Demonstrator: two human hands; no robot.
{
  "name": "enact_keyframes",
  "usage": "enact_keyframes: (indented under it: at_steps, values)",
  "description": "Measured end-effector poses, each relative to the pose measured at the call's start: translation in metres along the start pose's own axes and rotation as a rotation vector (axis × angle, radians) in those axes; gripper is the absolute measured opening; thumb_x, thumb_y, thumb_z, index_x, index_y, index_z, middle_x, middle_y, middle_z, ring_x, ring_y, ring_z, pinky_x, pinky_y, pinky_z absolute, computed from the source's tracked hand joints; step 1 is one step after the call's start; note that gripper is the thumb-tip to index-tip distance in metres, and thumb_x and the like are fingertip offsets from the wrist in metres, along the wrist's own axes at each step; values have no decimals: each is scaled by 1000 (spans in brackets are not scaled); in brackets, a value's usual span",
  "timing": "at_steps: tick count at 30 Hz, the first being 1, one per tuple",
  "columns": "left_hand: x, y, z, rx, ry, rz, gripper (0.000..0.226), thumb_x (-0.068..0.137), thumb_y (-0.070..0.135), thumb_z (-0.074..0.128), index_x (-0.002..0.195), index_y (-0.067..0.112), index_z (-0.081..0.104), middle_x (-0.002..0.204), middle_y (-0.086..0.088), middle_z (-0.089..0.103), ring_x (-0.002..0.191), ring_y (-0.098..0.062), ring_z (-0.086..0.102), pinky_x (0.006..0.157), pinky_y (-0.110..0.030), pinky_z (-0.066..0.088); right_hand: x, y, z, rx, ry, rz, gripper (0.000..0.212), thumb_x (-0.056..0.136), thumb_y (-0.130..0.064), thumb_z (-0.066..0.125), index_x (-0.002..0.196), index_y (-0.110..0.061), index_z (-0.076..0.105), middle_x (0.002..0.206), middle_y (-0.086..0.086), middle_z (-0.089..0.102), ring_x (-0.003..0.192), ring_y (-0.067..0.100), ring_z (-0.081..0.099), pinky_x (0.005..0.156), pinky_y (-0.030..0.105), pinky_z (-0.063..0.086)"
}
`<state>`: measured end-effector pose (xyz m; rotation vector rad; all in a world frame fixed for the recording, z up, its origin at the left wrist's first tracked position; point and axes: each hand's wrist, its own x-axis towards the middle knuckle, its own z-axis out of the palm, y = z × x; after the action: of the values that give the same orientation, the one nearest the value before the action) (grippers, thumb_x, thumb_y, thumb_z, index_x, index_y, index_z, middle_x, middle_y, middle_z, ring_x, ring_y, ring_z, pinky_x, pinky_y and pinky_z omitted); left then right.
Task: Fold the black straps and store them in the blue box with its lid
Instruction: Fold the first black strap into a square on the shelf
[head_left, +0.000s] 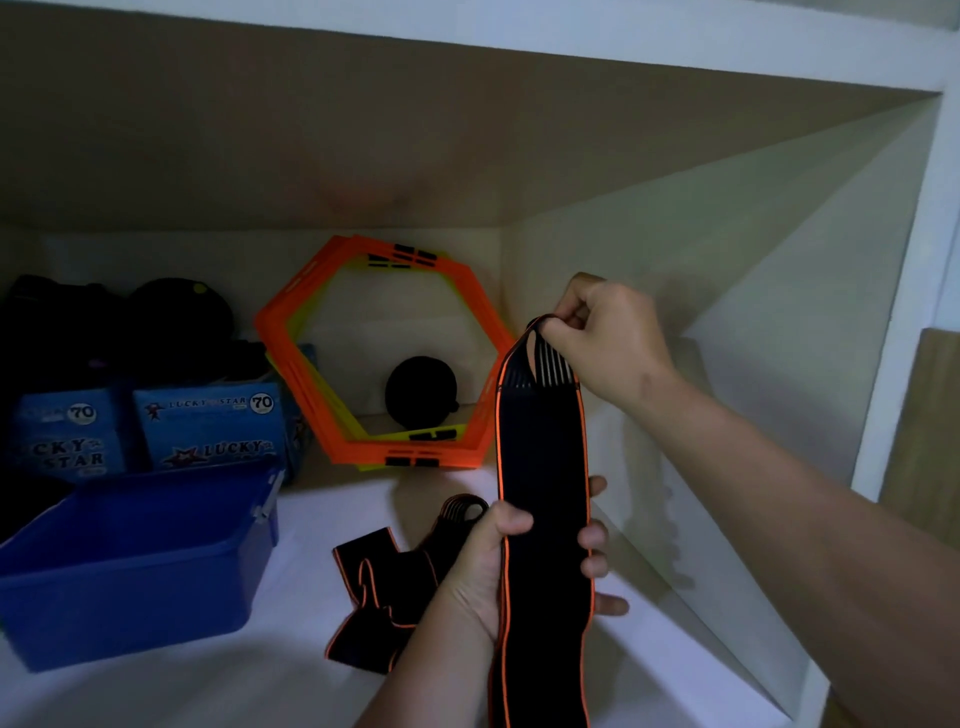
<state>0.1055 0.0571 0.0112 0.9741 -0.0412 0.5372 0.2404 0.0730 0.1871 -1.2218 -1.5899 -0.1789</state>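
Pinching top loop of black strap (543, 467) with right hand (608, 338), thumb and fingertips clamped on it. Gripping mid-strap with left hand (478, 566), fingers curled round. Held upright, near right over shelf (311, 675). Just left: second strap (384, 587), crumpled on shelf. Near left: blue box (135, 561), open-topped.

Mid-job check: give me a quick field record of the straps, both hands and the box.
held strap: upright, stretched between both hands
right hand: pinches its top end
left hand: grips its middle
second strap: lies loose on shelf, right of box
blue box: open, no strap seen inside
lid: not in view
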Motion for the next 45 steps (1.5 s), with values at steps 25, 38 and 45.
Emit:
enact_keyframes:
  at_steps: [25, 38, 45]
  values:
    - [-56, -53, -64, 1285, 917, -111, 91, 65, 36, 60, 143, 63, 22, 126, -3, 66, 113, -19, 66, 94, -34, 54, -38, 171, 140, -237, -244, 510, 16, 81, -35, 73, 87, -20, 76, 93, 1, 77, 92, 25, 71, 84, 28, 56]
    - [-56, -61, -67, 1919, 582, -480, 67, 91, 49, 21, 157, 40, 22, 168, 18, 6, 155, -7, 0, 125, -30, 0, -101, 208, 162, -284, -405, 417, 20, 83, -33, 63, 99, -28, 73, 93, -3, 78, 90, 23, 72, 81, 19, 53]
    - [-43, -52, -72, 1816, 586, -457, 59, 101, 42, 42, 157, 35, 24, 168, 13, 9, 155, -10, 6, 124, -31, 5, -156, 161, 101, -37, -624, 291, 13, 90, -17, 64, 97, -22, 74, 86, -13, 70, 80, 6, 64, 74, 17, 45]
